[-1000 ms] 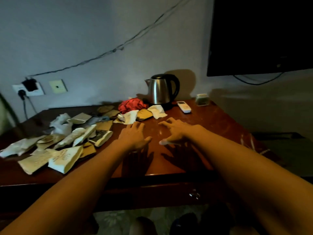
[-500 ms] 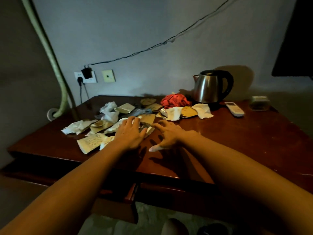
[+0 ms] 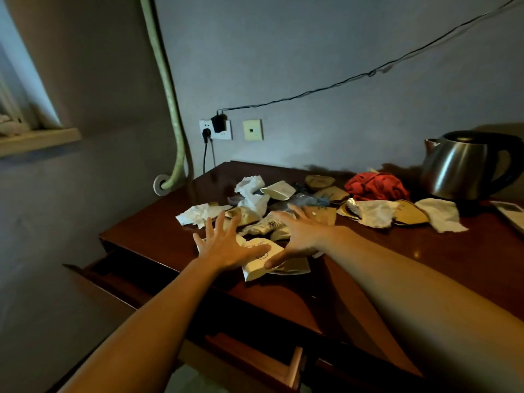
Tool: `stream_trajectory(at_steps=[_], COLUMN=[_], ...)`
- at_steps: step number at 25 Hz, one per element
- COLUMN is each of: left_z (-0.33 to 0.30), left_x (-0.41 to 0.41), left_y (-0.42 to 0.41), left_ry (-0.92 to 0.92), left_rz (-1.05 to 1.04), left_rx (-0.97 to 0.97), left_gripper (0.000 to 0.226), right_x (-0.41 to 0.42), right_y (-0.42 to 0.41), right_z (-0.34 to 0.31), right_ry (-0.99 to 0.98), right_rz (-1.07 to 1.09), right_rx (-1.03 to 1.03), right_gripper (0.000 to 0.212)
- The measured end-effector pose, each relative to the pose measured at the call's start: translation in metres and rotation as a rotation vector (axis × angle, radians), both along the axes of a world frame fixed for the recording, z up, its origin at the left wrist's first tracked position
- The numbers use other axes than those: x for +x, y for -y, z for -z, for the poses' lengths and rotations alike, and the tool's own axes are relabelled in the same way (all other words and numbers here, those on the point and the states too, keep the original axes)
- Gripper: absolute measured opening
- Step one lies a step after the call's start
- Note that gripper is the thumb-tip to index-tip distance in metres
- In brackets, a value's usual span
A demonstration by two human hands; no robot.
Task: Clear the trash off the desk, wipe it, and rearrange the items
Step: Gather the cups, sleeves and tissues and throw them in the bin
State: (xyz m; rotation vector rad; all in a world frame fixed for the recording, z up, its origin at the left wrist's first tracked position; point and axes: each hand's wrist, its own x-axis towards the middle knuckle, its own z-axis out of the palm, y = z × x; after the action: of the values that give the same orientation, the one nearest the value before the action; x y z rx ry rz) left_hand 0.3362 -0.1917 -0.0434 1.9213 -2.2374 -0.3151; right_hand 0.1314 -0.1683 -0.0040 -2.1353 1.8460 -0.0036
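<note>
Filling most of the view, the dark red-brown wooden desk stands against a grey wall, with its drawer pulled open at the near left; the inside of the drawer is too dark to tell what it holds. At the far right of the desk stands a steel kettle with a black handle, its lid on, so its contents cannot be seen. Just left of the kettle lies a crumpled red cloth.

Spread over the desk's middle and far left is the trash: crumpled white tissues, flattened tan paper pouches and torn wrappers, heaped and overlapping. A white tissue lies apart from the heap, near the kettle's base.

The left hand is spread wide, fingers straight and fanned, palm down over the near edge of the heap. The right hand is also spread wide with fingers splayed, its thumb touching a white printed paper pouch that lies between the two hands. Neither hand grips anything.

On the wall behind, a black charger sits plugged into a white socket.
</note>
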Motion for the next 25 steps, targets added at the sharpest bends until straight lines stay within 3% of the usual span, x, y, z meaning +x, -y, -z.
stream_trajectory(at_steps=[9,16,20,25], left_z=[0.021,0.025,0.025,0.024], left_x=[-0.008,-0.026,-0.038,-0.069], left_y=[0.041,0.038,0.014,-0.018], left_ry=[0.045,-0.001,0.021,0.021], left_rz=[0.047,0.157,0.227,0.300], left_rx=[-0.017,-0.149,-0.156,-0.160], left_gripper=[0.112,0.102,0.099,0.094], right_x=[-0.006,-0.023,-0.040,-0.070], right_y=[0.037,0.009,-0.015,-0.051], right_z=[0.018,0.021,0.032,0.029], right_ry=[-0.049,-0.023,-0.026,0.004], right_rz=[0.062,0.061,0.060,0.089], right_rx=[0.104,-0.018,-0.147,-0.168], right_gripper=[0.117,0.114,0.105,0.101])
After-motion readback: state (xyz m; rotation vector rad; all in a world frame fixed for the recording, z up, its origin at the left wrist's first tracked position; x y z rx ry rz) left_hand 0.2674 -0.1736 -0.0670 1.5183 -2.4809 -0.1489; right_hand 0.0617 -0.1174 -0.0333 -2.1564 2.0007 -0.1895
